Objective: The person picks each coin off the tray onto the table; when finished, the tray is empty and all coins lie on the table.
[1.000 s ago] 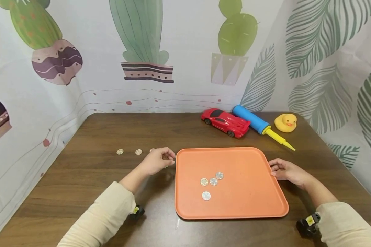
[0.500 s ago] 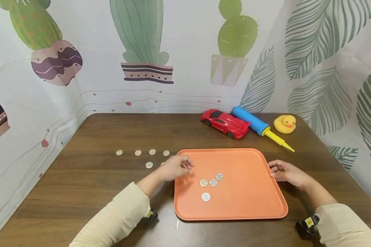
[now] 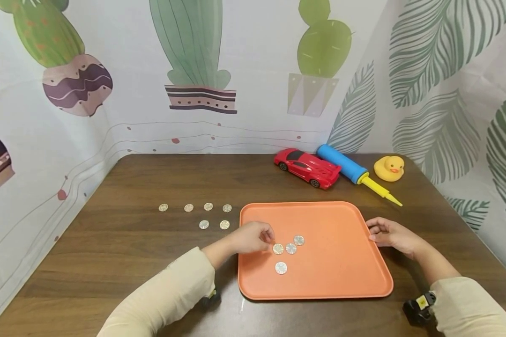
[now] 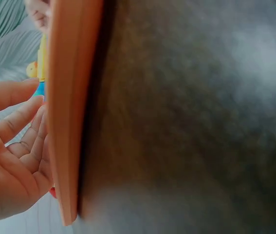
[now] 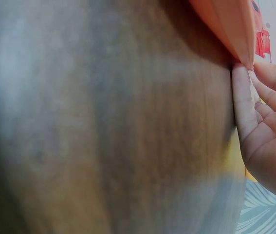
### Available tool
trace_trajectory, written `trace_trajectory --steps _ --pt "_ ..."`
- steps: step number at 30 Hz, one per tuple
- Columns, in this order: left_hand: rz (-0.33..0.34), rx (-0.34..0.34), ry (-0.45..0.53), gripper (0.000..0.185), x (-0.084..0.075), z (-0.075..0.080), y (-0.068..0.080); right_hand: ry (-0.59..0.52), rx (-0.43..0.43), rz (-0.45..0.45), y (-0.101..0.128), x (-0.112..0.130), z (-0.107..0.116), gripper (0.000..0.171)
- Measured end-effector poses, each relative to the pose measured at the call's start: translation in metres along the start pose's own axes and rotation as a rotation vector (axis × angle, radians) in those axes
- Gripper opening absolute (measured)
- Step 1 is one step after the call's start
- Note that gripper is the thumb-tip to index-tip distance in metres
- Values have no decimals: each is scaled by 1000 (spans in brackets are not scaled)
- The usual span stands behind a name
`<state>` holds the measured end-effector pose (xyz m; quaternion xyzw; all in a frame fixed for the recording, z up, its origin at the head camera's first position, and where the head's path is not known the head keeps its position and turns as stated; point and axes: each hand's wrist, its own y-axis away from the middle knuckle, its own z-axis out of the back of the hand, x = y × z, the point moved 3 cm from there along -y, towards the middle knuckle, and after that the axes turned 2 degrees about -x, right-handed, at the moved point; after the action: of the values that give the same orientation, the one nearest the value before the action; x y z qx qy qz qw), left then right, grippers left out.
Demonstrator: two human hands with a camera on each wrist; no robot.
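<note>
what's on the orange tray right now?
Four coins lie on the orange tray. The left hand reaches over its left part; anything under that hand is hidden.

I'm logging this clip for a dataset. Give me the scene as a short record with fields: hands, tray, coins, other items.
left hand: over the tray's left part, fingertips at the coins there
right hand: touches the tray's right edge
tray: orange, flat on the wooden table
coins on tray: four
coins on table: six, left of tray
other items: red toy car, blue-yellow pump, rubber duck
</note>
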<state>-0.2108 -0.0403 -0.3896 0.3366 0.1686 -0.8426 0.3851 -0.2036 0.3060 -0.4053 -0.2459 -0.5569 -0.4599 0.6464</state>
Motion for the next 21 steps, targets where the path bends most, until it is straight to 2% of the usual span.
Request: trace_trajectory --steps 17,21 --pt "-38 86 -189 19 -10 -13 -9 -10 9 10 0 0 1 42" --pt "-38 88 -228 18 -12 -14 -10 -13 10 4 0 0 0 43"
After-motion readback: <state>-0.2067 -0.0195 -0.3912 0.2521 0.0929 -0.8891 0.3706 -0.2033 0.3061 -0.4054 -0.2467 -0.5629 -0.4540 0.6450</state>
